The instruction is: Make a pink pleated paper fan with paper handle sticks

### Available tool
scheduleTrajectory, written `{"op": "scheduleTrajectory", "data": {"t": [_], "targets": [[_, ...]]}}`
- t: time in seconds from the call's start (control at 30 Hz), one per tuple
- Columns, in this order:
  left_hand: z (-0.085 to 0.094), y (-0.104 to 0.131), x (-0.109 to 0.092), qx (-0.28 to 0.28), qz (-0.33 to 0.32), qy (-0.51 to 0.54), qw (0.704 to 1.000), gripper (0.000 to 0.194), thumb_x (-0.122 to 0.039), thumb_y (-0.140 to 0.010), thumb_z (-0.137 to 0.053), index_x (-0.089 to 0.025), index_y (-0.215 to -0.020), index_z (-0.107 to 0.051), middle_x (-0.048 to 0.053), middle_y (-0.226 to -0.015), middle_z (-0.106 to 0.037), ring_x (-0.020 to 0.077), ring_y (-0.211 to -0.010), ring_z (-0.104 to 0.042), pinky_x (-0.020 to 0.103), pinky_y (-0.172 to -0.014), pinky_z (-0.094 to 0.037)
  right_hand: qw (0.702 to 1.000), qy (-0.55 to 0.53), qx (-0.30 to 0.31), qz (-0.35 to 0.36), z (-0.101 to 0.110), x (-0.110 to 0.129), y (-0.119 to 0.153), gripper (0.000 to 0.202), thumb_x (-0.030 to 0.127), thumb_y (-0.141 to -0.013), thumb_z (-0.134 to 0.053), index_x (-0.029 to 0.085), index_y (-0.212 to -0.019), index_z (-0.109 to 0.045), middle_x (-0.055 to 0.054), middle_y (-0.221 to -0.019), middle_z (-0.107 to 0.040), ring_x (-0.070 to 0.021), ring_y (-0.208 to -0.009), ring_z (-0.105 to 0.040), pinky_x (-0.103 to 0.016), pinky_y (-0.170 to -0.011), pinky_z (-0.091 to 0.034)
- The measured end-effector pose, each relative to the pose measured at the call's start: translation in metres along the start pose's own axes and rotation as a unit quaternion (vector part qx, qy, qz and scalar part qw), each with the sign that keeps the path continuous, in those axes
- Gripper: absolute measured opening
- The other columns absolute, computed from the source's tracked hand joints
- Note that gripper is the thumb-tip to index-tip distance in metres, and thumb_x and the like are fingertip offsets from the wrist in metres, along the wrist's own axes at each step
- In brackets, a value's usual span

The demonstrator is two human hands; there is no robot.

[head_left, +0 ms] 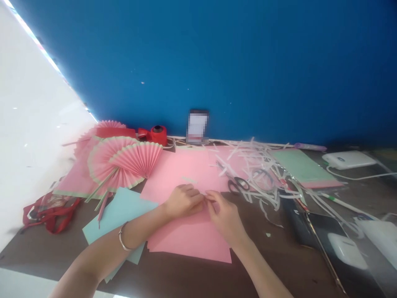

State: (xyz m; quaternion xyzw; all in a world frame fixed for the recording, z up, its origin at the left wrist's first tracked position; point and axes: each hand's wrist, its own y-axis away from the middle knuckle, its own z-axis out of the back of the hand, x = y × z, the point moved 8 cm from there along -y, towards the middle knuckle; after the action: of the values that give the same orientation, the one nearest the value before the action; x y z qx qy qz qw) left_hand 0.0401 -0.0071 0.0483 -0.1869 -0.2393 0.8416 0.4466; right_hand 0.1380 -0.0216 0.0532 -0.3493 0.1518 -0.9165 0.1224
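Observation:
My left hand (185, 201) is closed above the pink paper (189, 240), its fingers curled and meeting the other hand. My right hand (223, 215) comes in from the right, thumb and forefinger pinched at the same spot. Whatever sits between the fingertips is too small or hidden to make out. A thin pale green strip (189, 179) lies on the pink sheets just beyond my knuckles. Light blue paper (124, 207) lies under and beside my left forearm. Black-handled scissors (238, 185) rest to the right of the pink sheets.
Pleated pink paper fans (136, 159) are heaped at the left, near a red strap (60, 215). White paper strips (263, 182) tangle at the right. Beyond are green paper (305, 165), a white power bank (349, 159) and a dark phone (338, 244). A blue wall (217, 62) closes the back.

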Motion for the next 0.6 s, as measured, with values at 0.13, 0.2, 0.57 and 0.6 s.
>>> {"op": "scheduleTrajectory", "data": {"t": [0.13, 0.2, 0.57, 0.6], "targets": [[-0.003, 0.001, 0.001, -0.003, 0.007, 0.036, 0.999, 0.017, -0.019, -0.078, -0.043, -0.018, -0.063, -0.051, -0.001, -0.051, -0.046, 0.0114, -0.050, -0.042, 0.025, -0.052, -0.033, 1.000, -0.016, 0.004, 0.000, 0.000, 0.006, -0.001, 0.028, 0.011, -0.075, -0.043, 0.021, -0.099, -0.055, -0.003, -0.080, -0.069, -0.0171, -0.074, -0.067, -0.028, -0.068, -0.052], [-0.004, 0.001, 0.002, -0.003, 0.017, 0.068, 0.998, 0.017, -0.021, -0.079, -0.043, -0.018, -0.064, -0.052, -0.001, -0.052, -0.046, 0.0113, -0.050, -0.042, 0.025, -0.053, -0.035, 0.999, -0.035, 0.007, -0.006, 0.001, 0.010, -0.001, 0.027, 0.012, -0.075, -0.044, 0.021, -0.097, -0.055, -0.002, -0.078, -0.069, -0.0163, -0.072, -0.066, -0.026, -0.067, -0.051], [0.002, 0.005, 0.023, -0.016, 0.151, 0.282, 0.947, 0.013, -0.013, -0.072, -0.044, -0.016, -0.066, -0.055, 0.002, -0.062, -0.059, 0.0114, -0.060, -0.054, 0.023, -0.062, -0.043, 0.994, -0.063, -0.034, -0.082, 0.016, -0.032, -0.009, 0.016, 0.020, -0.077, -0.048, 0.019, -0.090, -0.057, -0.005, -0.076, -0.067, -0.0183, -0.069, -0.064, -0.031, -0.066, -0.051], [0.002, 0.006, 0.026, -0.018, 0.174, 0.304, 0.936, 0.013, -0.013, -0.072, -0.044, -0.016, -0.065, -0.055, 0.002, -0.063, -0.059, 0.0111, -0.060, -0.054, 0.023, -0.063, -0.044, 0.995, -0.055, -0.043, -0.069, 0.015, -0.032, -0.011, 0.015, 0.021, -0.078, -0.048, 0.019, -0.090, -0.057, -0.006, -0.079, -0.066, -0.0187, -0.071, -0.063, -0.032, -0.068, -0.051]]}}
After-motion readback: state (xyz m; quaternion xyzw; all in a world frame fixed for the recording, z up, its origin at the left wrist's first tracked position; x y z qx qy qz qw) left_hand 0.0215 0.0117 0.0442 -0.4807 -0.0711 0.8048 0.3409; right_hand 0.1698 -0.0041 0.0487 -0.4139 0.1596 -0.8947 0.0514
